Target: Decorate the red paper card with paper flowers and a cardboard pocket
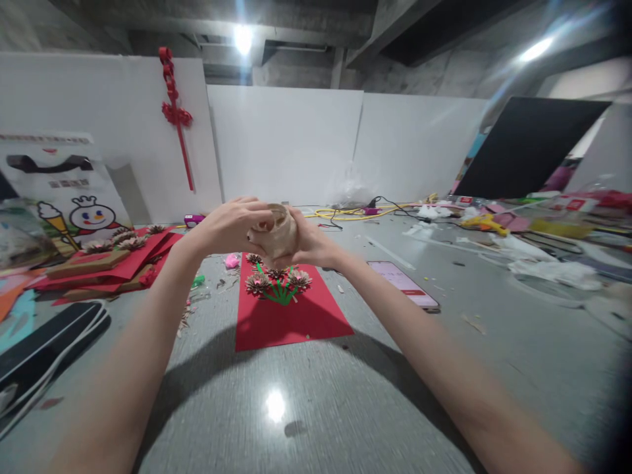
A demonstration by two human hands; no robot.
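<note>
Two hands, left hand [232,227] and right hand [312,245], both clasp one tan paper roll [279,234] above one red card [291,321] bearing four paper flowers [257,283]; one phone [405,284] on counter [355,401].

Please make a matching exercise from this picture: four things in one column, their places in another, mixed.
1 beige roll
2 red card
3 phone
4 red knot ornament

a on the white wall
b between left hand and right hand
c on table, right of red card
d on table, under the hands

Pairs: 1-b, 2-d, 3-c, 4-a
</note>
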